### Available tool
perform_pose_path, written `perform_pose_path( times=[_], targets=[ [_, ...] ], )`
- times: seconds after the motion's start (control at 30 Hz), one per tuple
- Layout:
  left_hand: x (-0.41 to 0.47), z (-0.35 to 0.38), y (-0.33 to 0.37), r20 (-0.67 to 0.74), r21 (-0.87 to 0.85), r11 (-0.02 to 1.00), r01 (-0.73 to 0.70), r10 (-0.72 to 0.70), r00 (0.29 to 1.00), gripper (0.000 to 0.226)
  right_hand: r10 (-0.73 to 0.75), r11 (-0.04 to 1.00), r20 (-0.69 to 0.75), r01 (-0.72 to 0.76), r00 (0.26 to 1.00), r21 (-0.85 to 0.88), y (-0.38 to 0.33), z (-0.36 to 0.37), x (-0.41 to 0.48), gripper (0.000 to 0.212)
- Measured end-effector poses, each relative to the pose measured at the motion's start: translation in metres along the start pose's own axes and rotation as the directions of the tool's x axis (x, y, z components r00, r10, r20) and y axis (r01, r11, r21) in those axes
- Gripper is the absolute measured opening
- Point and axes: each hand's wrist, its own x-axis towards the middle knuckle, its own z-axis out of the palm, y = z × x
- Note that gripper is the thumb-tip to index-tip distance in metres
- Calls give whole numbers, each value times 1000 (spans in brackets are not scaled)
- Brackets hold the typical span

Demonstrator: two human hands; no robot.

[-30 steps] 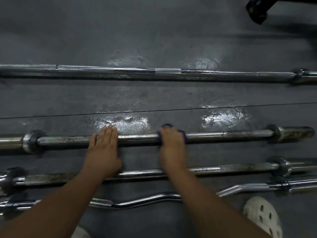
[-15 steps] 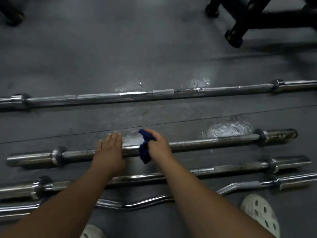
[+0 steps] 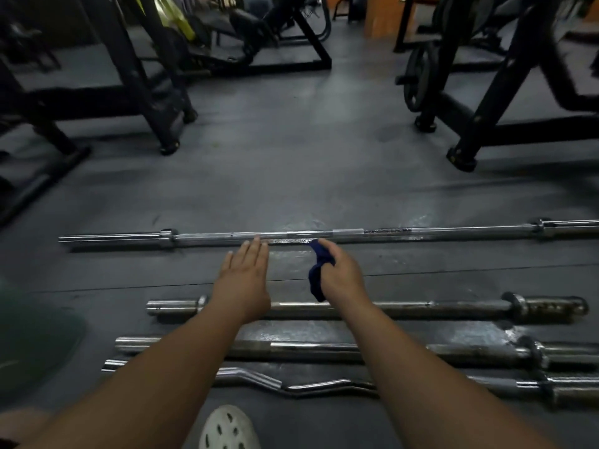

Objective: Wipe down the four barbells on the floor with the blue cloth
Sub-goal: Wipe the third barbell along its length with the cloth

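reaching out from the bottom of the view, two bare arms stretched over four barbells lying side by side on a dark grey floor (image 3: 291, 176). the left grip (image 3: 244, 280) was flat and open, fingers straight, fingertips at the farthest barbell (image 3: 421, 234); whether they touched it was unclear. the right grip (image 3: 340, 277) pinched a blue cloth (image 3: 316, 280), whose top end met that same bar while the rest hung down. nearer lay a short straight barbell (image 3: 437, 306), another straight barbell (image 3: 324, 346) and a curved curl bar (image 3: 317, 387). a white perforated shoe (image 3: 227, 429) showed at the bottom edge. black machine frames (image 3: 149, 92) stood beyond.
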Motion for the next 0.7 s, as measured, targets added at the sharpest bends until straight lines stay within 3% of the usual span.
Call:
perform_pose_path(
  times=[0.27,0.57,0.7],
  targets=[
    [36,-26,-28,8,127,978,-166,166,986,92,57,994,-22,-59,998,-92,24,-3,16,51],
    [65,68,-83,171,-176,920,-349,378,910,94,151,951,59,-129,987,-282,97,70,59,53],
    [73,131,-114,128,-223,882,-415,449,884,92,179,906,52,-144,982,-398,135,93,70,58]
  ],
)
